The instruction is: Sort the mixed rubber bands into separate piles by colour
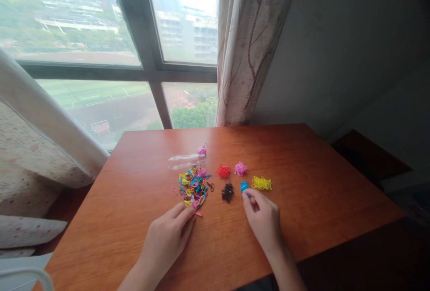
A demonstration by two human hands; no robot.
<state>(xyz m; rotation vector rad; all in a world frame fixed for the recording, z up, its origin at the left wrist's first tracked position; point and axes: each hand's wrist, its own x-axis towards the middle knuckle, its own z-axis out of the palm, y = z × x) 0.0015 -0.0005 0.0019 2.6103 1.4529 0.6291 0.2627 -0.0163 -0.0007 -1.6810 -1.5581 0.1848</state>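
Observation:
A heap of mixed small rubber bands [192, 188] in several colours lies left of centre on the table. My left hand [169, 233] is at its near edge, thumb and fingers pressed together. A pinkish-red band [199, 214] lies right by those fingertips; what is between them is hidden. My right hand [264, 217] pinches at the near side of the blue rubber bands [244, 186], with blue showing at its fingertips. Around it are separate piles: black bands [227, 192], red bands [223, 171], pink bands [241, 169] and yellow bands [262, 183].
Behind the mixed heap lies a clear plastic bottle-like container [184, 161] on its side, a pink piece [202, 149] at its end. The brown wooden table [319, 183] backs onto a window with curtains [248, 49]. A dark band [211, 186] lies beside the heap.

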